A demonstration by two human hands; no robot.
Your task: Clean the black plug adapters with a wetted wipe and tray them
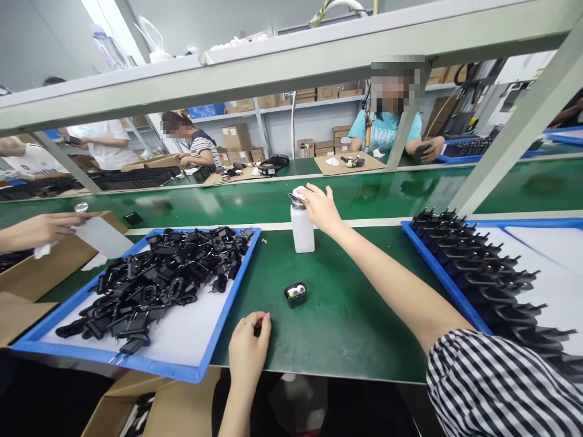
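My right hand [320,209] reaches forward to the top of a white dispenser bottle [303,230] with a metal neck and a flipped-up lid. Its fingers press a small white wipe [299,193] onto the bottle's top. On the green table nearer to me lies an open black charger housing [296,294], with white and yellow parts showing inside. My left hand [249,343] rests near the table's front edge with its fingers curled together. Something dark shows between thumb and fingers, too hidden to name.
A blue tray [200,364] on the left holds a heap of black plug adapters [177,273]. Another blue tray [432,285] on the right carries rows of black plugs [483,267]. A co-worker's hand [43,233] holds a white sheet over a cardboard box [27,276]. A shelf frame crosses ahead.
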